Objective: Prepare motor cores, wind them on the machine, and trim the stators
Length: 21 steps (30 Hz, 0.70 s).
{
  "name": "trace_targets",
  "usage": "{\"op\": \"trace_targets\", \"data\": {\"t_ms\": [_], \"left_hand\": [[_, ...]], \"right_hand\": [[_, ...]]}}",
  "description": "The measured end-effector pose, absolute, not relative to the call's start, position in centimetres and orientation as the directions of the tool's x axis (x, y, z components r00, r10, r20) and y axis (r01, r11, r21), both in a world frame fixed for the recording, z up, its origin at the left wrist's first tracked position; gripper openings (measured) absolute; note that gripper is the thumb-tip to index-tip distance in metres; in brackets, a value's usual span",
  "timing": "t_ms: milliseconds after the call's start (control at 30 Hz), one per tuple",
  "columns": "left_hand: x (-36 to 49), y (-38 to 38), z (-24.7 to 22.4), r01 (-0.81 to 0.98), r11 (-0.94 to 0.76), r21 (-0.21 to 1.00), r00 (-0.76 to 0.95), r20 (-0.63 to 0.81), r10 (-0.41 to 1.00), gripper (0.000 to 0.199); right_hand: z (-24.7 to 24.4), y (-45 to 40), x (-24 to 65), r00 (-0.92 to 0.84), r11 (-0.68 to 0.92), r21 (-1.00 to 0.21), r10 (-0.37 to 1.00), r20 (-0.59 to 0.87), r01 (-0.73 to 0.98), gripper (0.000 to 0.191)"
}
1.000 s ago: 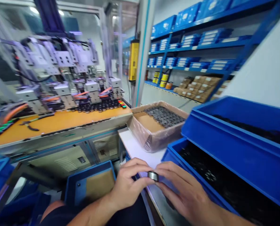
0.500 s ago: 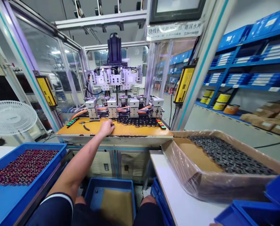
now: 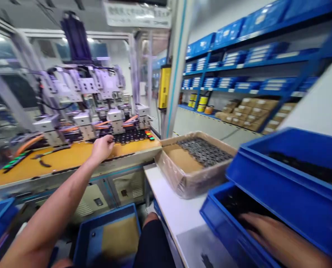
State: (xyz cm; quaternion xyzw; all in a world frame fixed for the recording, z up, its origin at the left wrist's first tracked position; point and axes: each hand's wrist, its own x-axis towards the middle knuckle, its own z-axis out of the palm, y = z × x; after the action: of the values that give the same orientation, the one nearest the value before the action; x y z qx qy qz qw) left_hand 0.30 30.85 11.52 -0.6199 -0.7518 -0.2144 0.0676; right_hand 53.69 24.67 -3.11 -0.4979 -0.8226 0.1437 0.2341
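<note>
My left hand point(image 3: 103, 147) rests over the front of the orange worktop point(image 3: 79, 153), its fingers curled in a pinch. Whatever is between the fingertips is too small to make out. Just beyond and to the right stand rows of small black round parts point(image 3: 131, 137), below the machine's clamp blocks point(image 3: 116, 121). At the lower right, my right hand point(image 3: 262, 227) reaches into a blue bin point(image 3: 221, 219) of dark pieces. Motion blurs that hand and its fingertips fade into the dark contents, so their closure is unclear.
Another blue bin point(image 3: 283, 178) overhangs the first. A plastic-lined carton point(image 3: 182, 182) of grey parts stands on the white table point(image 3: 166, 203). Pliers point(image 3: 43, 160) lie on the worktop's left. Below is a blue tray point(image 3: 83, 238); blue shelving point(image 3: 203, 74) stands behind at right.
The view has swung to the right, showing more of the blue bins. My right hand, barely visible before, is now inside the lower bin. My left hand stays pinched over the worktop.
</note>
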Motion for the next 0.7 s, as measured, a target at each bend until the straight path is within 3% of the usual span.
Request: {"op": "trace_targets", "data": {"t_ms": [33,100,267,433,533,700], "left_hand": [[3.1,31.8,11.5,0.974,0.055,0.220,-0.135,0.365,0.921,0.032],[9.3,33.6,11.1,0.974,-0.124,0.188,0.055,0.335,0.940,0.032],[23.4,37.2,8.6,0.898,-0.404,0.174,0.391,0.104,0.914,0.029],[29.6,40.3,6.1,0.853,-0.463,0.242,0.497,-0.104,0.861,0.032],[30.7,41.1,5.4,0.849,-0.461,0.259,0.507,-0.149,0.849,0.035],[31.0,41.1,5.0,0.862,-0.423,0.282,0.477,-0.163,0.864,0.033]], "right_hand": [[-2.7,24.4,53.7,-0.445,0.421,-0.532,0.891,0.090,0.734,0.017],[-2.2,23.9,53.5,-0.511,0.372,-0.617,0.857,-0.059,0.694,0.020],[-2.6,23.4,52.9,-0.545,0.352,-0.642,0.829,-0.124,0.682,0.021],[-2.6,24.0,52.8,-0.550,0.377,-0.576,0.820,-0.157,0.726,0.028],[-2.0,24.0,52.4,-0.539,0.373,-0.583,0.832,-0.135,0.722,0.033],[-1.3,24.6,51.7,-0.429,0.219,-0.649,0.884,-0.184,0.728,0.040]]}}
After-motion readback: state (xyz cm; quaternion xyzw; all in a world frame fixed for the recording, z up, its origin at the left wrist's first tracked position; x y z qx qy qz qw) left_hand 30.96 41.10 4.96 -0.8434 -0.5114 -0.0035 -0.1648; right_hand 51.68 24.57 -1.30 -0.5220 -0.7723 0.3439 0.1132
